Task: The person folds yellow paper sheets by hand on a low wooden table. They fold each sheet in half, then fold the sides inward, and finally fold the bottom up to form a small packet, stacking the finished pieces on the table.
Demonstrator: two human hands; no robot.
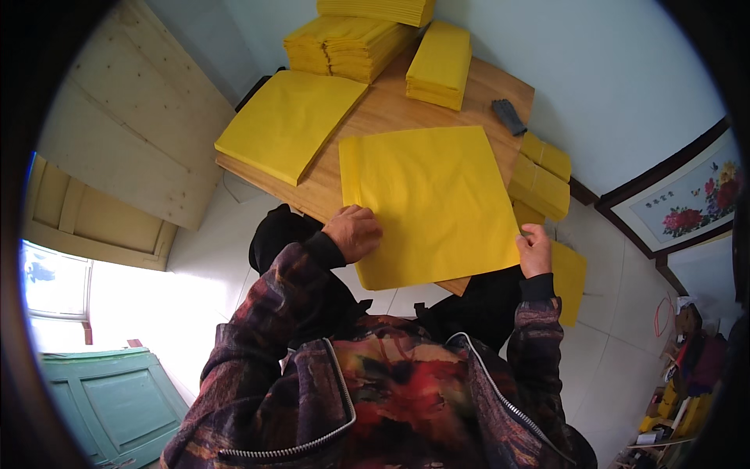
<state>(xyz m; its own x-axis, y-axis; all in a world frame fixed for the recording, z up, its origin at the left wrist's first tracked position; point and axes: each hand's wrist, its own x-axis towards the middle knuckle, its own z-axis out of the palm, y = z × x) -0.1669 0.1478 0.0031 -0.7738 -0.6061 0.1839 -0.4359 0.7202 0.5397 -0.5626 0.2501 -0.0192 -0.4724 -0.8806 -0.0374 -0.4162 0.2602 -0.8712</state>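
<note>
A large yellow sheet [430,203], apparently paper, lies over the near part of the wooden table, and its front edge hangs past the tabertop toward my lap. Along its left side runs a narrow strip like a fold. My left hand [355,233] is closed at that left side, fingers curled down onto the sheet; the fingertips are partly hidden. At the sheet's lower right edge, my right hand [535,250] pinches it between thumb and fingers. Left of it on the table sits a flat stack of similar yellow sheets [293,121].
Folded yellow bundles [340,47] and a narrower yellow stack [441,66] stand at the back of the wooden table [500,82]. A grey glove [509,117] lies near its right edge. More yellow bundles [541,180] are beside the table at right. A framed flower picture [687,195] leans by the wall.
</note>
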